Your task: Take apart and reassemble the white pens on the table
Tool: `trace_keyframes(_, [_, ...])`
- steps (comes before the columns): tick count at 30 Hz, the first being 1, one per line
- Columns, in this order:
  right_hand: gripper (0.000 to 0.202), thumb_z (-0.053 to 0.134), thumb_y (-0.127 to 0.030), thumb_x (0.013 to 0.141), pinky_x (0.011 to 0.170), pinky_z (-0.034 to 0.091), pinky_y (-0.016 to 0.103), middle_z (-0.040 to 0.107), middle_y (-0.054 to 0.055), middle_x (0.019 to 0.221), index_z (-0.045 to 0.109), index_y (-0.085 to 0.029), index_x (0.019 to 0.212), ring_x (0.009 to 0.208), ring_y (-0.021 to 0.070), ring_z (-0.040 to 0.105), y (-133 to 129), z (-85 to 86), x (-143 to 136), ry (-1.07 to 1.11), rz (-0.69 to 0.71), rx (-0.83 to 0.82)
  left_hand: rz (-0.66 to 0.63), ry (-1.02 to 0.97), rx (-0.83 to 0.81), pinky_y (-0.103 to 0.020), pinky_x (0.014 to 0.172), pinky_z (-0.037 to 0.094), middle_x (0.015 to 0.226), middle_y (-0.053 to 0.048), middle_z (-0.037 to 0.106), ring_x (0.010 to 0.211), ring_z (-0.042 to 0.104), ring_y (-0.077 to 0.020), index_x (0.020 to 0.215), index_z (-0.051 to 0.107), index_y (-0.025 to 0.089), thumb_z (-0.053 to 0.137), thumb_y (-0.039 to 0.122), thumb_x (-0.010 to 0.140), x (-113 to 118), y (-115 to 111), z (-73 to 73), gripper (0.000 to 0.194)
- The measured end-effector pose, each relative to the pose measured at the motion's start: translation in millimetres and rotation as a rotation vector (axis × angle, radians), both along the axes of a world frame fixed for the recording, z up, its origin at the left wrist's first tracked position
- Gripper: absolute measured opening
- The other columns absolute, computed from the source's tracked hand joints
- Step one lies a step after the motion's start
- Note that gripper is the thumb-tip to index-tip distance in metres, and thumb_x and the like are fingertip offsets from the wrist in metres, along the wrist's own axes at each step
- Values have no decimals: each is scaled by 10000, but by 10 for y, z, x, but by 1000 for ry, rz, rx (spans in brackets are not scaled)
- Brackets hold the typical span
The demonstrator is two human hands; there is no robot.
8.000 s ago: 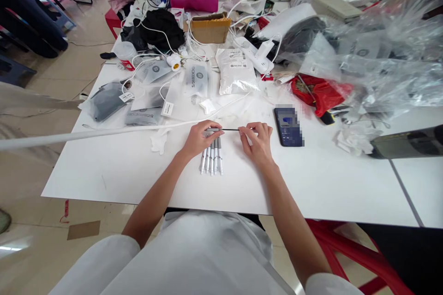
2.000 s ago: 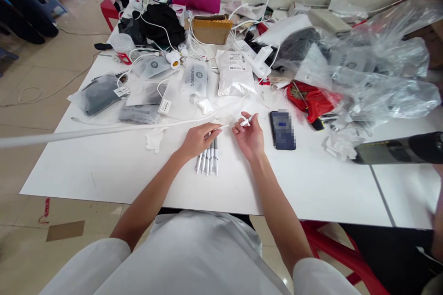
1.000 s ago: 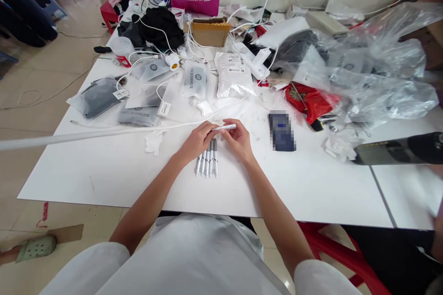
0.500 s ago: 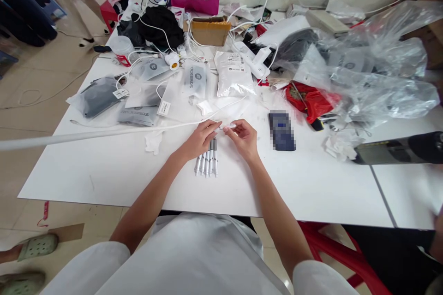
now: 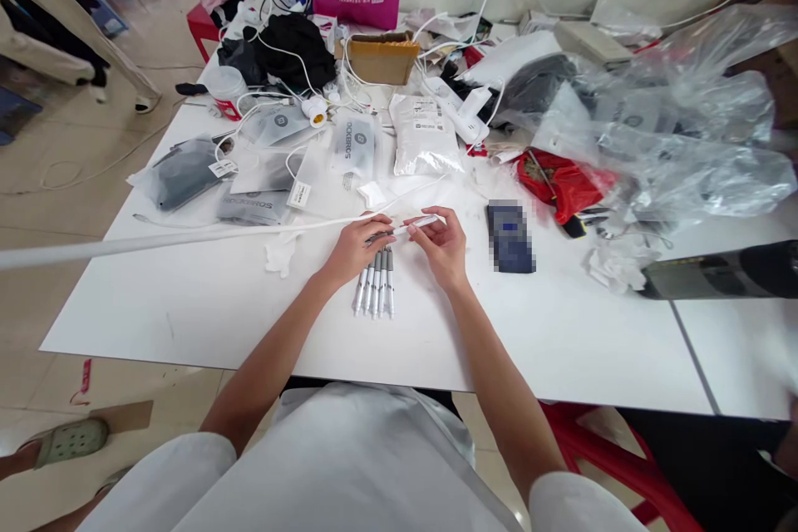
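Observation:
Both hands meet over the table on one pen (image 5: 424, 222), white along its barrel and dark grey toward the left end. My left hand (image 5: 357, 249) is closed, its fingertips pinching the grey end. The white barrel lies between the thumb and fingers of my right hand (image 5: 444, 245), also closed in a pinch. Whether the pen's two parts are fully joined is too small to tell. Just below the fingers, several white pens with grey grips (image 5: 375, 287) lie side by side in a row, grips pointing away from me.
A white cable (image 5: 187, 243) crosses in front of my left hand. Packaged pouches (image 5: 253, 204) lie to the left, a white parcel (image 5: 425, 137) behind. A dark blurred phone-shaped object (image 5: 511, 236) is right of my hand, near a red bag (image 5: 561, 183) and a black bottle (image 5: 716, 270).
More of the white barrel shows in my right hand, whose fingers have lifted a little. The pen's grey end has come into sight at my left fingertips. The row of pens stays put.

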State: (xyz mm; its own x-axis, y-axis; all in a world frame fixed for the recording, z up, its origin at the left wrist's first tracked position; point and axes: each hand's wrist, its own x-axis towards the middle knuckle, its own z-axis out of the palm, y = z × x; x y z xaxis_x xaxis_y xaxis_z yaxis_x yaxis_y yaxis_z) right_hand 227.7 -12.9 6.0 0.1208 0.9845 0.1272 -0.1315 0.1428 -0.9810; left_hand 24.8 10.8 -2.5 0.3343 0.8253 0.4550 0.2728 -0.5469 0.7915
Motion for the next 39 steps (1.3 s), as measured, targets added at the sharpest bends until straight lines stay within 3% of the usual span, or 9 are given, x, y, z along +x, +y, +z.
trace_keyframes(8, [539, 938, -616, 737, 695, 600, 313, 725, -26, 760, 554, -258, 861, 722, 182, 751, -13, -25, -31, -109, -73, -71, 13, -6, -20, -319, 866, 600, 1053, -82, 818, 942, 774, -200, 1113, 813, 204, 734, 348, 1029, 21, -33, -14, 184])
trace_keyframes(13, [510, 892, -648, 775, 659, 577, 303, 724, -25, 719, 597, -247, 887, 671, 181, 740, -32, 7, -59, -140, -38, -131, 22, 14, 35, -312, 872, 609, 1063, -84, 824, 935, 784, -195, 1136, 811, 198, 739, 339, 1028, 10, -23, -65, 192])
trace_keyframes(18, [545, 850, -675, 815, 539, 457, 279, 629, -26, 539, 571, -224, 693, 494, 128, 560, -52, -4, 16, -270, -38, -195, 3, 48, 40, -331, 900, 618, 1082, -81, 825, 959, 790, -201, 1160, 812, 211, 720, 343, 1040, -10, -27, -66, 201])
trace_keyframes(20, [509, 840, -676, 826, 574, 504, 286, 685, -5, 637, 628, -219, 756, 570, 142, 609, -41, 9, 54, -294, -23, -148, -11, 47, 35, -331, 892, 617, 1078, -80, 827, 954, 790, -201, 1144, 820, 214, 711, 345, 1045, -10, -30, -45, 197])
trace_keyframes(23, [556, 906, -623, 776, 768, 628, 333, 794, 59, 1115, 688, -262, 1139, 935, 209, 762, -16, 49, 89, -220, 77, -5, 0, 8, 9, -332, 895, 616, 1093, -78, 832, 969, 792, -206, 1150, 824, 222, 722, 352, 1038, -4, -34, -3, 199])
trace_keyframes(25, [554, 919, -585, 779, 863, 644, 367, 783, 73, 1222, 691, -275, 1178, 1058, 230, 768, -11, 69, 94, -192, 102, 41, 13, -24, -28, -331, 894, 618, 1094, -73, 835, 976, 793, -208, 1137, 827, 222, 749, 355, 1020, -2, -39, 20, 194])
trace_keyframes(30, [424, 866, -620, 826, 719, 628, 352, 748, 29, 795, 729, -221, 867, 724, 193, 724, -30, 47, 104, -277, -17, -120, 21, -36, -43, -332, 886, 627, 1054, -69, 835, 945, 794, -208, 1083, 832, 215, 784, 384, 990, 3, -49, 28, 199])
trace_keyframes(35, [518, 893, -644, 778, 864, 643, 353, 790, 62, 1136, 753, -255, 1090, 1035, 231, 753, -9, 54, 155, -306, 80, 11, 50, -25, -62, -331, 893, 627, 1071, -69, 839, 979, 798, -219, 1097, 831, 218, 789, 399, 986, 2, -44, 35, 216])
trace_keyframes(39, [499, 777, -716, 864, 758, 618, 377, 770, 52, 851, 765, -220, 912, 751, 213, 728, -28, 137, 216, -467, 68, -89, 19, -46, -80, -329, 902, 625, 1066, -66, 836, 973, 795, -214, 1084, 833, 220, 783, 417, 988, 4, -58, 48, 225])
